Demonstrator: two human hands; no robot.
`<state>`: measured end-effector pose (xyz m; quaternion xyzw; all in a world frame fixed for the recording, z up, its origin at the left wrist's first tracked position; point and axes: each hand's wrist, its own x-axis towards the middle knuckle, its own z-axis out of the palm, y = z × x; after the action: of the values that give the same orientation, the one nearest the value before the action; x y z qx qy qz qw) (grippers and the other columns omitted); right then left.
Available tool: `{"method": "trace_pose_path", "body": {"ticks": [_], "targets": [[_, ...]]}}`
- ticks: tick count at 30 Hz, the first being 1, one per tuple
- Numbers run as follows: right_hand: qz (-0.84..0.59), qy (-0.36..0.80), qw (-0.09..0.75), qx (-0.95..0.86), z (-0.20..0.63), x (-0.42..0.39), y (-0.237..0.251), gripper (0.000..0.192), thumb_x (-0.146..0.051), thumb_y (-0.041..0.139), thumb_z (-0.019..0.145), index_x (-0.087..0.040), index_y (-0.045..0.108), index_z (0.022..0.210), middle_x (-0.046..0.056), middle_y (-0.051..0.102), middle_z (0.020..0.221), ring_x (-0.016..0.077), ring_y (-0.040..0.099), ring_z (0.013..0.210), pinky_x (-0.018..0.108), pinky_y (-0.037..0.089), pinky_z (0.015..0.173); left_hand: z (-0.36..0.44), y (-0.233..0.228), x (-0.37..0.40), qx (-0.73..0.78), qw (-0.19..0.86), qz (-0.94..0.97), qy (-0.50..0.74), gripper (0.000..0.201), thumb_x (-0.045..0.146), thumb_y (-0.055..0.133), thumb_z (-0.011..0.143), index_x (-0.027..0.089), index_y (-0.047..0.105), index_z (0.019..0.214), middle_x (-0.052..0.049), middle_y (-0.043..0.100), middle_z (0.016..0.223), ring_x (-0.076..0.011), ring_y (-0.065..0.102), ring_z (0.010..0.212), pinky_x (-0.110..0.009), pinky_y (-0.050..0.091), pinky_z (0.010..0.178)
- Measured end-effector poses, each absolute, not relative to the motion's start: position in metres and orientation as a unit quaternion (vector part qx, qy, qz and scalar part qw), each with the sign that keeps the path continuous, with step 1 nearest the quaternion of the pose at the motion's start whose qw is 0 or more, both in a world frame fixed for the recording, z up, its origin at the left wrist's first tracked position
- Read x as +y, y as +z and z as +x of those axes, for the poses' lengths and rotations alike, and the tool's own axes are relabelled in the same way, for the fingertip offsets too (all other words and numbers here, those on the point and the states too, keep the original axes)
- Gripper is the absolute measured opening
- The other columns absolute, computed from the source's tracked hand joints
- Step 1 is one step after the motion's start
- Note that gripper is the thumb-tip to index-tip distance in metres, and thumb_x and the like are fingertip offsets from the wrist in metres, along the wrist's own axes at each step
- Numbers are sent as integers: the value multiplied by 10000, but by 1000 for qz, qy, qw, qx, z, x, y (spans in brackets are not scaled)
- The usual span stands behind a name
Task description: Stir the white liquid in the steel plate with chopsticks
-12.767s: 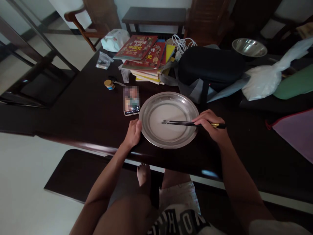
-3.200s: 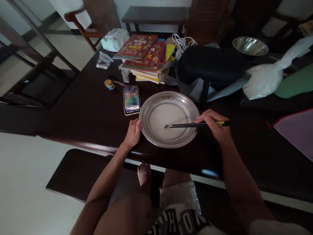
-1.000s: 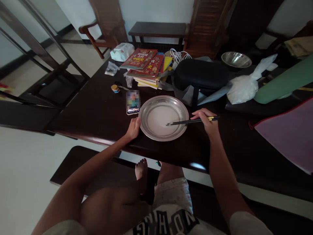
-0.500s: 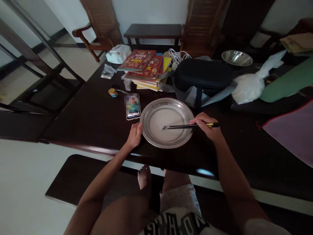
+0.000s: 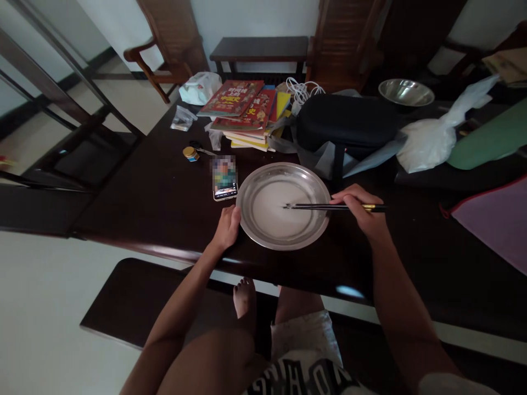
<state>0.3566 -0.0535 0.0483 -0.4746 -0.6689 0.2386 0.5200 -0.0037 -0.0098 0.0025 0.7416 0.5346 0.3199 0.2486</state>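
Observation:
A wide, shallow metal basin [image 5: 246, 219] stands near the front edge of the dark table, with a milky white liquid [image 5: 274, 219] in it. My left hand [image 5: 228, 226] grips the basin's left rim, thumb on top and the other fingers partly hidden. In my right hand [image 5: 359, 206] is a pair of black chopsticks [image 5: 315, 207] with gold bands, closed around them over the right rim. Their tips dip into the liquid near the middle of the basin. Just beyond my left hand lies a lit phone [image 5: 225, 178], its screen partly blurred.
Behind the basin sit a stack of books [image 5: 242, 107], a black case [image 5: 346, 123] and white cables [image 5: 302, 90]. A small jar [image 5: 190, 154] and scissors [image 5: 203, 148] lie left. Rightward are a tied bag of white powder [image 5: 426, 145], a metal bowl [image 5: 407, 93] and a green cylinder [image 5: 489, 137].
My right hand and the chopsticks have moved right and slightly away from me, their tips shifting through the liquid. My left hand stays on the rim.

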Motion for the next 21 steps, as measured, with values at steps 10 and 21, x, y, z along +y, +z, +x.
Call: {"method": "trace_pose_path", "body": {"ticks": [10,21], "targets": [[-486,242,512,-665,355,-53,49,232,-407,619,1019,-320,828,966,22,820,862,247,729,866,428,563,809,-6,-3,-8,530,255,743,319,670,692,153,1047,246,450,645,-72,589,680,-233,568,706,-417,515,792],[-484,247,522,-657,355,-53,49,222,-373,623,1019,-311,827,959,17,817,852,228,726,839,411,562,805,-6,-3,-9,536,252,742,314,626,610,178,1069,237,470,660,-71,597,695,-232,578,708,-424,530,809]]}}
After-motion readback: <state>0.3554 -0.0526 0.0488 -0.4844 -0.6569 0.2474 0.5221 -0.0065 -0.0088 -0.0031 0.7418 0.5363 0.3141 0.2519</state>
